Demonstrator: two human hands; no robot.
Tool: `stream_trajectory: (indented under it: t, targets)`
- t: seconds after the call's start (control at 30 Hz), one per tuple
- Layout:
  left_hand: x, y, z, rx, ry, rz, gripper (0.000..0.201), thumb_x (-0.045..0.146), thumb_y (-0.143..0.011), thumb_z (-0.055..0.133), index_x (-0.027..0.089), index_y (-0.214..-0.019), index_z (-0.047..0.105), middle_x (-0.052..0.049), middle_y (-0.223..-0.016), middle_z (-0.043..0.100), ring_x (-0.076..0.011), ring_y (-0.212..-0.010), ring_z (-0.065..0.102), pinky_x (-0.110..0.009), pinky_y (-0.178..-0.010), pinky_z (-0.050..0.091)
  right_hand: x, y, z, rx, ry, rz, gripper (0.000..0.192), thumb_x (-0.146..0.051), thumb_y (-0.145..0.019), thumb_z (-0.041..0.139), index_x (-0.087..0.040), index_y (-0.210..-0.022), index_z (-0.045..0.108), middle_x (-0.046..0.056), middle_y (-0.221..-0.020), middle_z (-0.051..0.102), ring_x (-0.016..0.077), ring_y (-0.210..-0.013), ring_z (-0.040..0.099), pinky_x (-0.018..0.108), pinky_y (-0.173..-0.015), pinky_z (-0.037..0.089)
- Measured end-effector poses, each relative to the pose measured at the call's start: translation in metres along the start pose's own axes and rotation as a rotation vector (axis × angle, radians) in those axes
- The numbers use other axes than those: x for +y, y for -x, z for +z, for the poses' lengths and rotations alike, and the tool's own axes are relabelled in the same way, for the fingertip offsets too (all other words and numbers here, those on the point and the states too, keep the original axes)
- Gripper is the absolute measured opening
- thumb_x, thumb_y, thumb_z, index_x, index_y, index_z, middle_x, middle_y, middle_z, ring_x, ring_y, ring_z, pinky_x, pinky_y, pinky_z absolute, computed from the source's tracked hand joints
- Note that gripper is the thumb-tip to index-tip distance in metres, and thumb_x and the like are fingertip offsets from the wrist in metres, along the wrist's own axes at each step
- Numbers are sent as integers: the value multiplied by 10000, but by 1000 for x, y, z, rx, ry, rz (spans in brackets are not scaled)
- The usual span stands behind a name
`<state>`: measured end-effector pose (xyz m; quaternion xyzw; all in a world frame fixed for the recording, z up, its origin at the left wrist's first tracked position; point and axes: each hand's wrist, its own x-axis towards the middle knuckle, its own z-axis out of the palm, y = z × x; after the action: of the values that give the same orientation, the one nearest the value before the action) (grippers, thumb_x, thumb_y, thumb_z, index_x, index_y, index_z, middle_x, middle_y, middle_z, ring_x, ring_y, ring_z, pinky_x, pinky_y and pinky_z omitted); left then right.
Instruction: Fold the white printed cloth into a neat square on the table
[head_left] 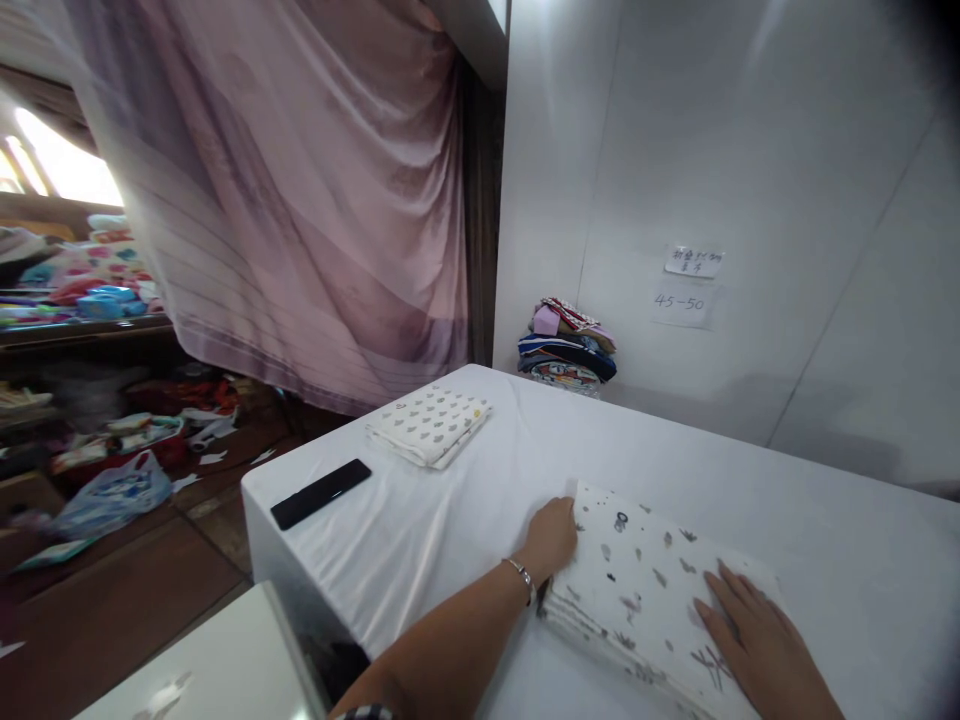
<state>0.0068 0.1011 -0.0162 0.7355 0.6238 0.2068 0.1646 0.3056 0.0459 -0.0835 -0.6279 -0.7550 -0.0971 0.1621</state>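
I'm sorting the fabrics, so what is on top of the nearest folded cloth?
The right hand lies flat on the folded cloth; the left hand touches its edge. Print beneath the palm is hidden.

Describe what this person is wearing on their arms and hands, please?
Both hands are bare, no gloves. The left hand has a thin silver bracelet at the wrist, and the forearm is uncovered. The right hand shows no jewellery; its wrist is out of view.
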Motion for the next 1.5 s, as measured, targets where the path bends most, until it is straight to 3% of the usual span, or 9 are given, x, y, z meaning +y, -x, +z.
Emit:
stream_trajectory:
  t: [0.6,0.77,1.03,1.1,1.2,1.3,1.5]
  targets:
    - [1,1,-2,-18,31,23,328,174,-894,282,139,-1064,561,-114,-1059,612,-201,-981,552,-295,-880,394,0,0,-3,3,-62,-1,563,-510,-838,360,-138,-1202,575,120,-1347,464,311,-1254,400,489,-998,360]
    - [3,0,-3,-3,56,13,324,158,-885,299,133,-1052,575,-116,-1052,625,-203,-973,565,-300,-887,395,-7,0,-13,-35,-65,46,563,-501,-852,328,-139,-1211,566,113,-1368,442,304,-1275,370,478,-1016,336]
    - [-3,-6,-9,-25,126,-56,377,160,-886,317,118,-1208,509,-130,-1109,624,-204,-1031,560,-295,-902,376,-18,-6,-34,-109,-207,128,556,-505,-831,359,-134,-1189,567,113,-1375,434,293,-1288,348,475,-1044,295]
    - [-5,-8,-13,-21,144,-73,376,200,-902,303,123,-1204,512,-128,-1135,615,-207,-1053,550,-295,-901,372,-16,-8,-46,-105,-343,205,544,-506,-823,380,-150,-1188,570,94,-1375,439,275,-1280,366,432,-1040,316]
    - [-6,-8,-18,-36,171,-94,404,343,-930,267,147,-1128,560,-112,-1101,634,-212,-1030,563,-291,-868,388,-6,-6,-66,-53,-471,456,574,-539,-813,382,-178,-1229,541,72,-1403,403,285,-1211,447,407,-973,394]
    - [-4,-5,-19,-81,198,-127,510,530,-887,312,150,-1121,559,-115,-1099,636,-231,-1010,575,-290,-836,401,10,1,-76,-72,-481,697,681,-590,-766,410,-161,-1290,482,127,-1334,479,304,-1021,580,421,-862,463]
    - [1,-3,-15,-126,164,-111,459,467,-838,452,154,-1163,534,-114,-1114,630,-231,-1011,576,-279,-828,397,17,6,-67,-75,-485,755,753,-602,-702,490,-155,-1307,459,133,-1065,654,291,-890,635,400,-768,493]
